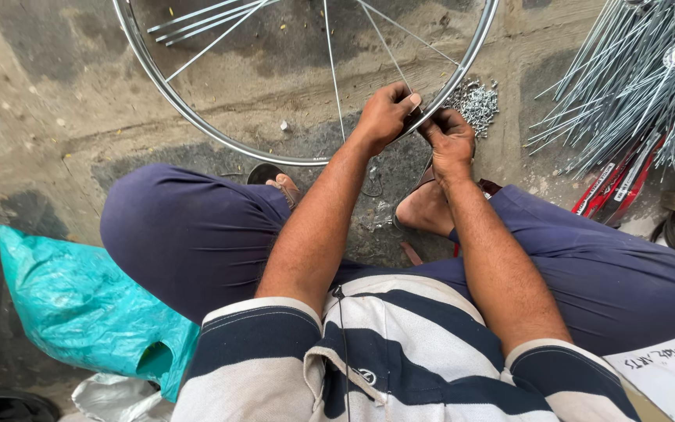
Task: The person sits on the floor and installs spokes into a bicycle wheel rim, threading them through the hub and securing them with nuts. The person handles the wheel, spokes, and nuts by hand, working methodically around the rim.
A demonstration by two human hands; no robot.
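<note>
The person sat cross-legged on the concrete floor point(56, 117), with a bicycle wheel rim point(197, 117) lying flat in front of the knees so its near edge came within reach. The left hand point(388, 113) pinched the rim where a spoke point(388, 55) met it. The right hand point(451, 141) was curled closed beside it, probably on a nipple from the small pile point(478, 101) just behind; loose spokes point(626, 78) lay at the floor's right edge.

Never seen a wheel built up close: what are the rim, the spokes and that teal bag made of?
Rim: looks like polished metal, from its silver sheen. Spokes: thin bright wire, probably steel. Bag: thin plastic film, glossy and crumpled.
</note>
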